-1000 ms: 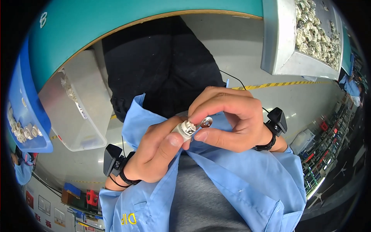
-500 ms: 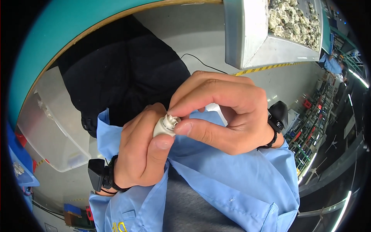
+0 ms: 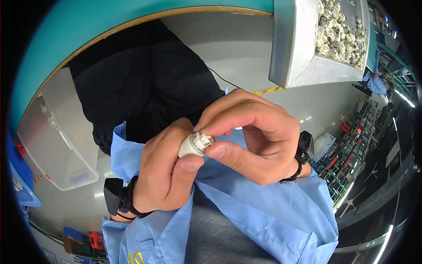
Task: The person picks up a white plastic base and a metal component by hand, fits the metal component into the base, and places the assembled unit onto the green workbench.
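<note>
Between my hands, over my lap, is a small white rounded part (image 3: 193,146), perhaps a lamp socket, with a narrower notched end. Small dark print runs round its neck. My left hand (image 3: 163,169) is closed round the wide body, the thumb pressed along its near side. From the right, the bent forefinger and thumb of my right hand (image 3: 259,136) pinch at the notched end, which points up and to the right. The fingers partly cover that end, so I cannot make out whether a smaller piece sits in them.
A metal tray (image 3: 294,57) heaped with small cream-coloured parts (image 3: 336,37) stands at the upper right. The teal tabletop (image 3: 105,17) curves along the far edge. On the left are a clear plastic bin (image 3: 66,145) and a blue bin (image 3: 24,176). Crowded shelves (image 3: 347,149) line the right.
The white part has tilted a little and moved slightly right, showing more of its notched end. My right hand has shifted slightly left and down, still at that end.
</note>
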Available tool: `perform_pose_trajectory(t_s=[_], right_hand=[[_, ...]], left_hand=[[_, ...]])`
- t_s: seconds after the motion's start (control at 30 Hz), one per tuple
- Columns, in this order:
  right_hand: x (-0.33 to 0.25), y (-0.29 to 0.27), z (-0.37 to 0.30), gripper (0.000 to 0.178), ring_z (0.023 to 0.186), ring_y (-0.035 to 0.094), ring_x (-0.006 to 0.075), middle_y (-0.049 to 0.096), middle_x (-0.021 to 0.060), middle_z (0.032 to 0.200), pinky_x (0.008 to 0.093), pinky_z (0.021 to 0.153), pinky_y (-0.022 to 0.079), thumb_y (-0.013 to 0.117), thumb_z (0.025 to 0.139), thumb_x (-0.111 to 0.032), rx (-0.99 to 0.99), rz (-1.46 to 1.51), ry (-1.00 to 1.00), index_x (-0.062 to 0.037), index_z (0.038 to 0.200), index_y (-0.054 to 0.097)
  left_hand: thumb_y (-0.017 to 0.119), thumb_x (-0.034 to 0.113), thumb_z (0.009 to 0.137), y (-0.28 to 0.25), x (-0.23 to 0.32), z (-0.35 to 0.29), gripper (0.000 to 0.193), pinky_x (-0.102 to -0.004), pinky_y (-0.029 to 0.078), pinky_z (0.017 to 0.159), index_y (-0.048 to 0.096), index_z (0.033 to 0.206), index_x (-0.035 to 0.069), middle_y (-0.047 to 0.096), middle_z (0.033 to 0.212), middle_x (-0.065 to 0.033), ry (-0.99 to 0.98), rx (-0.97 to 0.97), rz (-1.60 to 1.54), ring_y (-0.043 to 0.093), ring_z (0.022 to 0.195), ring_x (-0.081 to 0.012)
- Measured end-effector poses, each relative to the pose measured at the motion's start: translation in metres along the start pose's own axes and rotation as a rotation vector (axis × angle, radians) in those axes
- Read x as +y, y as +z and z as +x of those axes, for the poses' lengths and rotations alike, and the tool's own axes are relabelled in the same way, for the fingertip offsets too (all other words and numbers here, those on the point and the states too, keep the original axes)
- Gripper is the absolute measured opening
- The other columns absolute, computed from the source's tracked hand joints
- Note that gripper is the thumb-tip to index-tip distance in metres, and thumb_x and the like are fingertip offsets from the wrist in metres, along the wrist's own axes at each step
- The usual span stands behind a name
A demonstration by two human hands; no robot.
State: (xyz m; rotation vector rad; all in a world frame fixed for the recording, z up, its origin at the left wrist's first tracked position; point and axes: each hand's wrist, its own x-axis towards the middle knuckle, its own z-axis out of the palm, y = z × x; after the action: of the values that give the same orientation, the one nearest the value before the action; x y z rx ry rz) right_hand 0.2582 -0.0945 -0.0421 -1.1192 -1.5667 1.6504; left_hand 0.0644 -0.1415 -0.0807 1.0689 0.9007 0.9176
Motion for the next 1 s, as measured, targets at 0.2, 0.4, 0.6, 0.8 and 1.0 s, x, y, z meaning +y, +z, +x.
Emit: perform_pose_trajectory(t_s=[0.2,0.4,0.6,0.8,1.0], right_hand=[[0.008,-0.008,0.001,0.02,0.089,0.065,0.0211,0.068,0.0211,0.103,0.0314,0.079,0.053,0.075,0.085,0.004,-0.037,0.085,0.008,0.0063,0.103,0.068],[0.011,-0.007,-0.004,0.02,0.092,0.065,0.0214,0.067,0.0211,0.105,0.0318,0.081,0.052,0.075,0.086,0.003,-0.034,0.124,-0.017,0.0059,0.104,0.067],[0.015,-0.008,-0.006,0.022,0.091,0.065,0.0211,0.067,0.0206,0.104,0.0314,0.081,0.052,0.075,0.086,0.004,0.0,0.11,-0.072,0.006,0.106,0.067],[0.023,-0.011,-0.004,0.024,0.09,0.065,0.0206,0.067,0.021,0.104,0.0304,0.08,0.052,0.076,0.086,0.002,-0.032,0.145,-0.11,0.0063,0.107,0.067],[0.025,-0.003,-0.004,0.022,0.084,0.066,0.0204,0.066,0.0213,0.104,0.0313,0.074,0.054,0.073,0.088,0.0,0.071,0.204,-0.106,0.0066,0.108,0.067]], left_hand=[[0.056,0.032,0.102,0.001,-0.016,0.007,0.039,-0.0338,0.041,0.058,0.056,0.1,-0.007,0.054,0.082,-0.014,0.207,0.006,0.122,0.05,0.065,-0.0237],[0.055,0.033,0.102,0.003,-0.008,0.004,0.041,-0.0341,0.041,0.058,0.056,0.1,-0.008,0.054,0.083,-0.0145,0.076,-0.012,-0.002,0.05,0.066,-0.0246],[0.054,0.032,0.102,0.005,-0.005,0.008,0.04,-0.034,0.041,0.058,0.056,0.1,-0.007,0.054,0.082,-0.0141,0.023,-0.029,0.01,0.05,0.066,-0.0244],[0.053,0.031,0.103,0.004,-0.007,0.008,0.038,-0.0328,0.04,0.059,0.056,0.1,-0.007,0.054,0.082,-0.0132,0.047,-0.036,0.01,0.05,0.067,-0.0226],[0.047,0.031,0.105,0.012,-0.006,0.007,0.039,-0.029,0.04,0.062,0.056,0.102,-0.007,0.057,0.082,-0.009,-0.097,0.024,-0.357,0.049,0.069,-0.0153]])
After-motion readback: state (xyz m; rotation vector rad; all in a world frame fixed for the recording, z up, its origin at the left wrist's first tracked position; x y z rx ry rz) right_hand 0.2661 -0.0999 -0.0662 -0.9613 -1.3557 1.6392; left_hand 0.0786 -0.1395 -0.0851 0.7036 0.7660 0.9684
